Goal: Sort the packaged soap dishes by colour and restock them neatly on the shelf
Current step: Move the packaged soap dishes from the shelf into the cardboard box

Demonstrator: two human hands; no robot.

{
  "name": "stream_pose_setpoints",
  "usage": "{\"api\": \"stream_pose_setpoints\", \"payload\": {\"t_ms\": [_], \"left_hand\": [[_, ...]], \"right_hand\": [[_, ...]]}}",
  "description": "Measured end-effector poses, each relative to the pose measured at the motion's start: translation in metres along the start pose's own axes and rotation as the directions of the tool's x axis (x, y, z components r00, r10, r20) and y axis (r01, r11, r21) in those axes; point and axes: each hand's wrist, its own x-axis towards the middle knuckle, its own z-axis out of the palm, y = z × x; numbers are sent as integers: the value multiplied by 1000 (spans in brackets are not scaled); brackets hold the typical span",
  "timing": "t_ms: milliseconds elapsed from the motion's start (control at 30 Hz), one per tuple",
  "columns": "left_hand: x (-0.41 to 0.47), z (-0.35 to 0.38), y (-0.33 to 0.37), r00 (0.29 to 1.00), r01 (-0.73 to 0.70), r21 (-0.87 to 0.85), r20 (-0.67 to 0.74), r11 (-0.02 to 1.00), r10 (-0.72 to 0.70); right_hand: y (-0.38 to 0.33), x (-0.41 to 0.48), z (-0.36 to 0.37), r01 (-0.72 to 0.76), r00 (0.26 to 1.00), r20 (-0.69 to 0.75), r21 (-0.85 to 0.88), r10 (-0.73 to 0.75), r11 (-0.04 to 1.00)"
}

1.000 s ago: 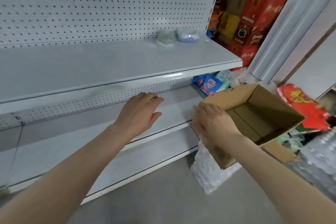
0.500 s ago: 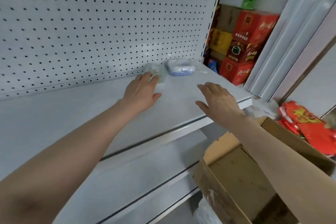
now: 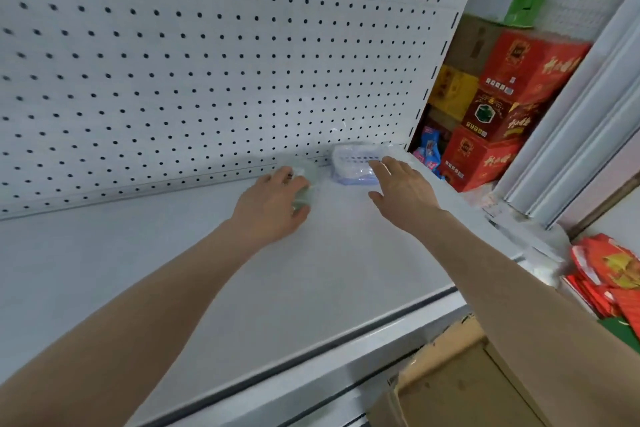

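Left hand [image 3: 273, 204] grips green dish [image 3: 307, 191], right hand [image 3: 403, 192] flat on blue dish [image 3: 349, 163]; labels unreadable

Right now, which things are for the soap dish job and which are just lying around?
For the job:
green soap dish, under the left hand
blue soap dish, touched by the right hand
shelf

Just lying about:
red boxes
yellow box
red packets

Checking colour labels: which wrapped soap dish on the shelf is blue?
The plastic-wrapped white-and-blue soap dish by the right hand, nearer the white metal shelf's right end; the left hand grips the pale green wrapped dish.
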Motion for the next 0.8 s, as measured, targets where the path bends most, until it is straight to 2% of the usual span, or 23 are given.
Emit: {"api": "stream_pose_setpoints", "payload": {"t_ms": [200, 300, 400, 467, 533, 600, 667, 800], "left_hand": [[-29, -14, -14, 990, 139, 5, -33, 990, -139], [-35, -15, -16, 981, 178, -16, -74, 984, -179], [-32, -13, -13, 967, 251, -11, -39, 968, -251], [-27, -11, -11, 956, 294, 30, 3, 955, -294], [-22, -10, -8, 940, 337, 64, 30, 939, -339], [-19, -8, -7, 923, 378, 80, 44, 922, -383], [-20, -7, -4, 914, 399, 75, 44, 914, -402], [-30, -11, 6, 913, 406, 19, 41, 914, -406]], "right_hand": [[8, 50, 33, 23, 1000, 20, -15, -22, 1000], [8, 52, 39, 68, 995, -75, 15, -66, 998], [2, 42, 31, 153, 976, -164, 38, -145, 987], [-2, 34, 17, 171, 976, -158, 107, -153, 979], [-3, 30, 3, 164, 981, -146, 257, -129, 953], [0, 31, -11, 111, 993, -74, 404, -88, 908], [4, 36, -20, 3, 998, 57, 516, -37, 857], [15, 41, -18, -225, 950, 311, 660, 12, 717]]}}
